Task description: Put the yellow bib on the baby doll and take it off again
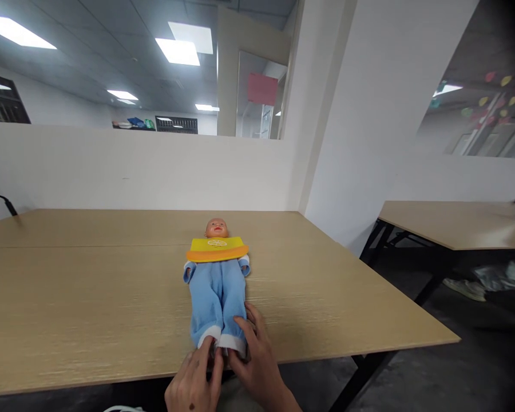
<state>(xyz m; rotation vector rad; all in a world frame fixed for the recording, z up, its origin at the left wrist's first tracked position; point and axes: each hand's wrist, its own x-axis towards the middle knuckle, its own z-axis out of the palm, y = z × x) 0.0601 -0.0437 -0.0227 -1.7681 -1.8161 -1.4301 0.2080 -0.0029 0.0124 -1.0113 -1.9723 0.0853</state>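
A baby doll (217,227) lies on its back on the table, head toward the wall and feet at the near edge. Across its chest is a yellow bib (217,247) with an orange lower rim and a white round print. It wears light blue trousers (218,297) with white cuffs, and blue sleeves show at both sides. My left hand (195,377) pinches at the left cuff, its fingertips partly hidden there. My right hand (257,357) curls around the right trouser leg near the cuff, thumb below and fingers along the outer side. The doll's feet are mostly hidden.
The wooden table (90,303) ends close to my wrists and meets a white wall (154,171) at the back. A black cable (8,205) reaches in at the left. Another table (459,223) stands to the right across a gap.
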